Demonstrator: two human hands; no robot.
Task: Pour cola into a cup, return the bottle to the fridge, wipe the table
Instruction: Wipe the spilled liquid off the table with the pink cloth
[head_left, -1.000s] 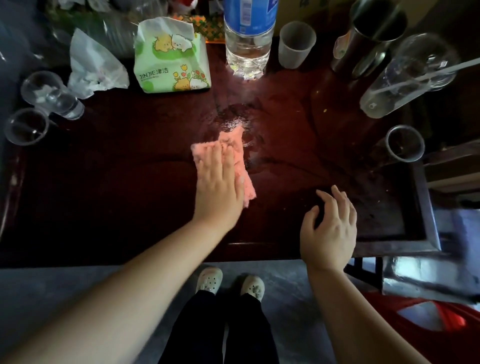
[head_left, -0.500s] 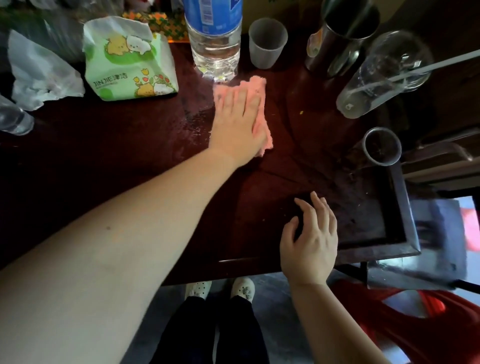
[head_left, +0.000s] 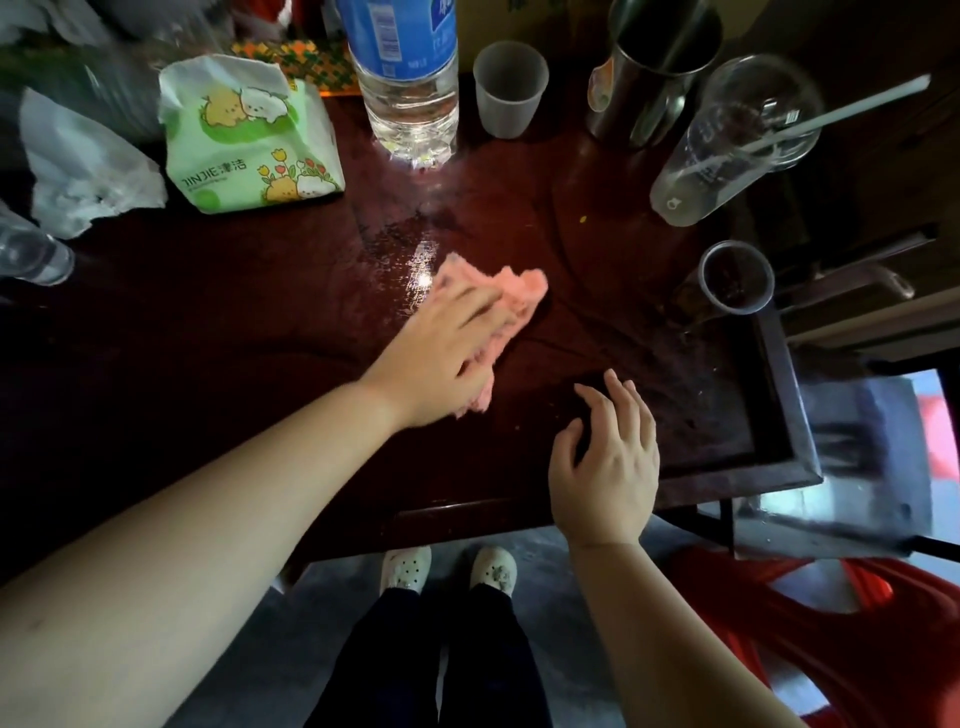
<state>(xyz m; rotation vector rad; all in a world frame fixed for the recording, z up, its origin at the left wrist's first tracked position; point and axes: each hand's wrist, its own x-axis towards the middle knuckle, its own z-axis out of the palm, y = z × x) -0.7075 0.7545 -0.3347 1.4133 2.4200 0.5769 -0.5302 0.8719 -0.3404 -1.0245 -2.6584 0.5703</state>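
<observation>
My left hand (head_left: 441, 348) lies flat on a pink cloth (head_left: 511, 296) and presses it onto the dark red wooden table (head_left: 234, 322), just right of a wet, shiny patch (head_left: 410, 260). My right hand (head_left: 608, 457) rests near the table's front edge with its fingers spread and loosely bent, holding nothing. A small clear cup (head_left: 735, 278) with dark cola in it stands at the right side of the table. No cola bottle is in view.
Along the back stand a green tissue pack (head_left: 249, 140), a large water bottle (head_left: 408, 78), a frosted plastic cup (head_left: 509, 88), a metal cup (head_left: 654, 67) and a tall clear cup with a straw (head_left: 727, 145). Crumpled tissue (head_left: 83, 166) lies at the left. A red chair (head_left: 831, 639) stands at lower right.
My left hand has pulled the pink cloth back from beside the water bottle toward the table's middle, turning it rightward. My right hand has stayed near the front edge.
</observation>
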